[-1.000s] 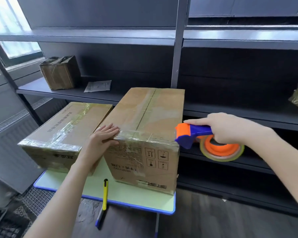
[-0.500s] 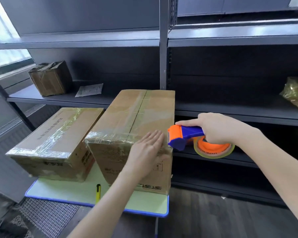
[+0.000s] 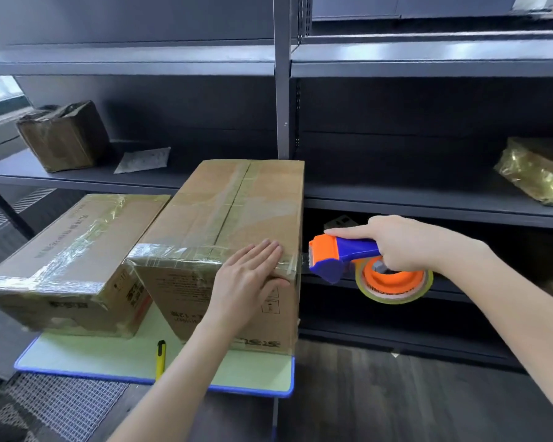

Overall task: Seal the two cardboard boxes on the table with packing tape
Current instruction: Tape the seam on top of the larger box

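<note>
Two cardboard boxes stand on a small green table (image 3: 77, 355). The taller box (image 3: 233, 218) is on the right, with clear tape along its top seam and across its near top edge. The lower box (image 3: 77, 247) on the left also carries shiny tape. My left hand (image 3: 246, 279) lies flat on the taller box's near right corner, fingers straight, pressing the tape down. My right hand (image 3: 406, 244) grips the blue and orange tape dispenser (image 3: 342, 256) just right of that corner, its orange roll (image 3: 393, 282) hanging below. A short strip of tape runs from the dispenser to the box.
A yellow utility knife (image 3: 160, 358) lies at the table's front edge. Dark metal shelving stands behind, holding a taped parcel (image 3: 61, 135), a paper sheet (image 3: 141, 161) and a plastic-wrapped bundle (image 3: 537, 173). Floor lies to the right of the table.
My left hand has slid from the taller box's near left corner along the front top edge to its right corner. The dispenser has stayed beside the box's right side.
</note>
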`<state>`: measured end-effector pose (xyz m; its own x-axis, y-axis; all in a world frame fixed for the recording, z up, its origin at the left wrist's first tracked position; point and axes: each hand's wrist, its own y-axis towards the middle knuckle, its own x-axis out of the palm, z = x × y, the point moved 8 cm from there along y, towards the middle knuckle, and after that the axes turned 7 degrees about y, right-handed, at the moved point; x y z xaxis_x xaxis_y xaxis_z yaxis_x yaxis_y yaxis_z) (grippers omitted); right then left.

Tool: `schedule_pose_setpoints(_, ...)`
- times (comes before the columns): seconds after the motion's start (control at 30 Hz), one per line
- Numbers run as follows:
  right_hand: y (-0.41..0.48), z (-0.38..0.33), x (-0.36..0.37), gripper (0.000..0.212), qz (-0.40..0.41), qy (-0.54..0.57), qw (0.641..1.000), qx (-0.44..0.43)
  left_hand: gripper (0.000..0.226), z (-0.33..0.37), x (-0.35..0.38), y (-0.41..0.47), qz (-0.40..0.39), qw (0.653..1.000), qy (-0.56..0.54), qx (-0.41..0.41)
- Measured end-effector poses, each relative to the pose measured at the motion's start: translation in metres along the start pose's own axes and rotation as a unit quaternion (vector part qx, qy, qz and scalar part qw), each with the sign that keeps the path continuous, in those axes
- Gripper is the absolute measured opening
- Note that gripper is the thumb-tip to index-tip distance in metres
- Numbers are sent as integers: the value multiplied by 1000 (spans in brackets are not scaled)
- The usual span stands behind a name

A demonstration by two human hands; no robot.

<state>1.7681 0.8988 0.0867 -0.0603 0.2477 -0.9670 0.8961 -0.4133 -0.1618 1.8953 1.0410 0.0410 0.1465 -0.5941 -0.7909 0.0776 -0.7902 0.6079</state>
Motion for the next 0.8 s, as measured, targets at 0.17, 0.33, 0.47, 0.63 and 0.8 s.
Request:
schedule_pose_setpoints(0.17,-1,0,4,87,-11,8,1000,-13,54,0,-1,1,-3,1000,4,-6)
schedule_pose_setpoints(0.33,-2,-1,1,89,-13,2,999,-29,55,1,-3,2,-6,1000,-1,-19)
schedule_pose_setpoints(0.47,-3,-2,-1,89,-3,-16,999,-40,55,1,-4,3,-8,1000,-8,-25)
schedule_pose_setpoints(0.63,-5,-3,-4,90,-9,-20,999,-40,54,1,-4,3,-8,999,-17,-27)
schedule_pose_setpoints(0.8,-8,-3,-7,88,-3,-15,999,-29,54,-1,-2,3,-15,999,-31,-32)
